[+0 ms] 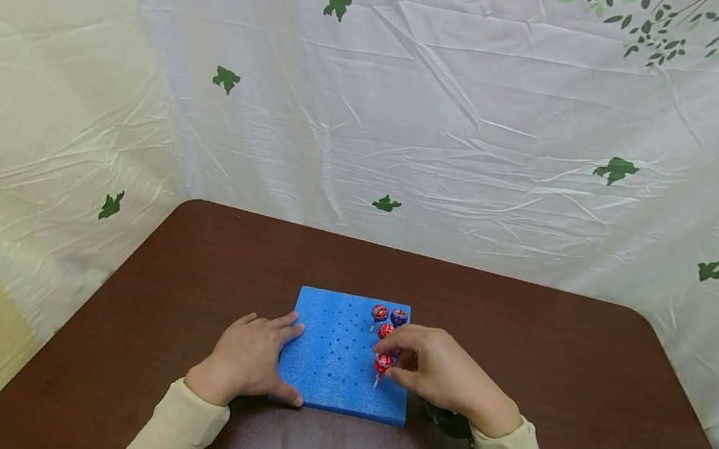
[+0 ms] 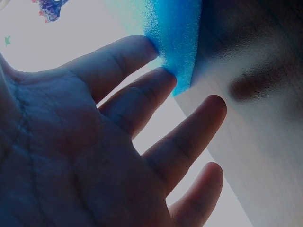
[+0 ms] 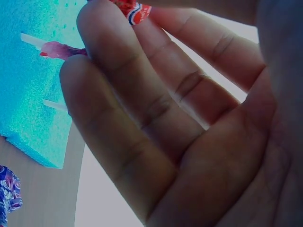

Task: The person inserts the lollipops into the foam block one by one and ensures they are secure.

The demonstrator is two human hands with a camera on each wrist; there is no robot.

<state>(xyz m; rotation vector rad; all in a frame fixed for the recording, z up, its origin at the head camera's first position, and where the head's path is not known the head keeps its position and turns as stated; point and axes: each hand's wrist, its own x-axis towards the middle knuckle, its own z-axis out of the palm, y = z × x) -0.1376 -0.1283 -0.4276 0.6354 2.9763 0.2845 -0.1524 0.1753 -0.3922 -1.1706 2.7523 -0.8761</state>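
A blue foam board [image 1: 328, 397] dotted with small holes lies on the table. My left hand [image 1: 254, 359] rests at its left side, fingers spread, fingertips touching the edge and the thumb at the near corner. My right hand [image 1: 432, 365] pinches a red-wrapped lollipop [image 1: 383, 364] over the board's right part; its white stick points down, and whether the tip is in a hole I cannot tell. Behind it stand another red lollipop [image 1: 386, 331], an orange-red lollipop [image 1: 379, 312] and a purple lollipop [image 1: 398, 317]. In the right wrist view, fingers partly hide a red wrapper [image 3: 138, 14].
The dark brown table [image 1: 245, 254] extends around the board. A pale curtain with green leaf prints [image 1: 417, 110] hangs behind it. A dark object [image 1: 447, 421] shows under the right wrist. Purple wrapper [image 3: 9, 194] appears beside the board's edge in the right wrist view.
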